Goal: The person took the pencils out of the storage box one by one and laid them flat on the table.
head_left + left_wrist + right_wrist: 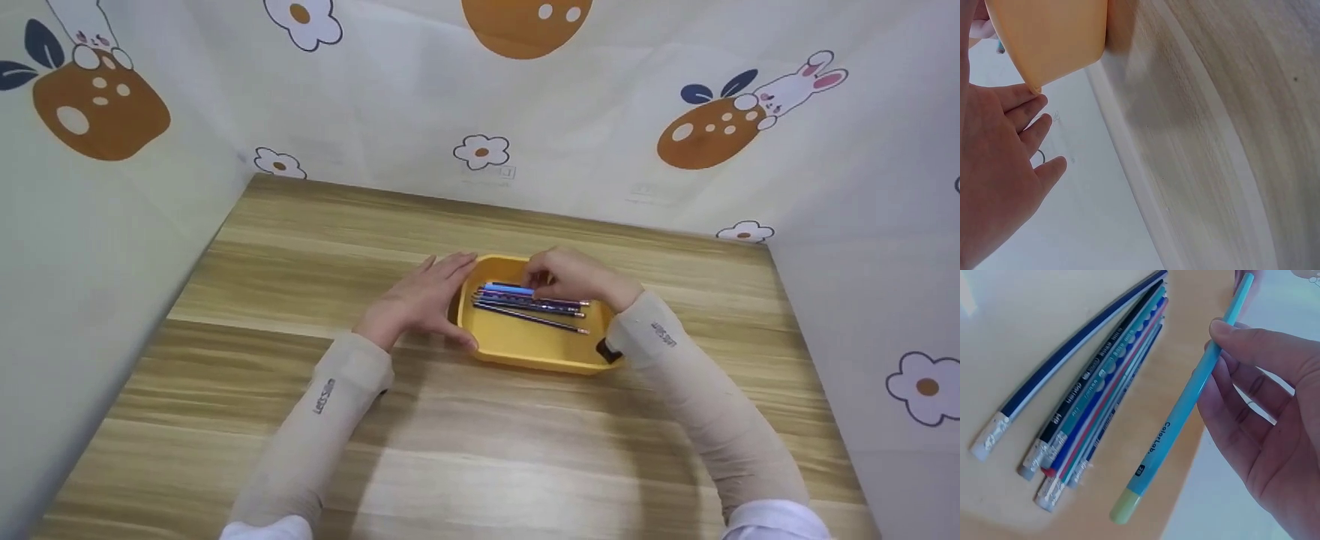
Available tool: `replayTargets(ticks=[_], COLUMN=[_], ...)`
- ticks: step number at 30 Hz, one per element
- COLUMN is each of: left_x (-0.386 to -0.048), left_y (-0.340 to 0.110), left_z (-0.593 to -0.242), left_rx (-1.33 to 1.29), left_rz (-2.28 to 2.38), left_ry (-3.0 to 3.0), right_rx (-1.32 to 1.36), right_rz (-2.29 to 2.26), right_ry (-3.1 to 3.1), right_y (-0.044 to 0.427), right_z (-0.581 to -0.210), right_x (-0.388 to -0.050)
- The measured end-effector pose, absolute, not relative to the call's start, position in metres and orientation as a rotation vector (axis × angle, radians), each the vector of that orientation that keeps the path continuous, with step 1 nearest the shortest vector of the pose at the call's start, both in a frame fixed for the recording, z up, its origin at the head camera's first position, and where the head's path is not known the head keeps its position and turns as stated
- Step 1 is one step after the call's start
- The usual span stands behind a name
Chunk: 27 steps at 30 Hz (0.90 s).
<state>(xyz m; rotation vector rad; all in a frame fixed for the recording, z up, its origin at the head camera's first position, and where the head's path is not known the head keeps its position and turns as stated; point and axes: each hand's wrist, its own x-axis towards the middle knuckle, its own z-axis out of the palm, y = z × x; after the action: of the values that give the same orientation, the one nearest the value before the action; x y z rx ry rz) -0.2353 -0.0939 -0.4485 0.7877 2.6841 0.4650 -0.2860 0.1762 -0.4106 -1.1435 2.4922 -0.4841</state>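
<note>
A yellow tray [540,365] holds several pencils [551,306], lying mostly side by side with one dark blue pencil [529,318] angled apart. My right hand [574,277] is over the tray's far side. In the right wrist view, that hand [1269,394] pinches a light blue pencil [1179,413] between thumb and fingers, above the others; its yellowish end points down and to the left. My left hand [420,304] is spread at the tray's left end. The left wrist view shows the left hand's [1005,152] fingertips touching the rim of the tray [1061,39], fingers fairly straight.
The tray stands on a wood-grain table [262,375]. Pale cloth walls [390,97] with fruit, rabbit and flower prints rise behind the table and at both sides. A black item [608,350] shows at the right cuff, by the tray's right end.
</note>
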Motion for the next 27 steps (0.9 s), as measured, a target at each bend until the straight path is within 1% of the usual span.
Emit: replayTargets(ticks=[9,14,27], left_x=[-0.233,-0.232,-0.236], left_y=[-0.099,-0.100,-0.092], left_z=[-0.449,-0.451,-0.449], left_rx=[0.800,0.793,0.775], left_rz=[0.443,0.436,0.462], left_ry=[2.698,2.700,2.704], right_rx=[-1.087,-1.105,-1.045], right_rz=[-0.502,-0.549,-0.568], right_ry=[2.528,2.534,2.593], right_y=[0.184,0.192,0.222], right_z=[-0.397,-0.394,-0.383], right_x=[-0.284,-0.281,-0.279])
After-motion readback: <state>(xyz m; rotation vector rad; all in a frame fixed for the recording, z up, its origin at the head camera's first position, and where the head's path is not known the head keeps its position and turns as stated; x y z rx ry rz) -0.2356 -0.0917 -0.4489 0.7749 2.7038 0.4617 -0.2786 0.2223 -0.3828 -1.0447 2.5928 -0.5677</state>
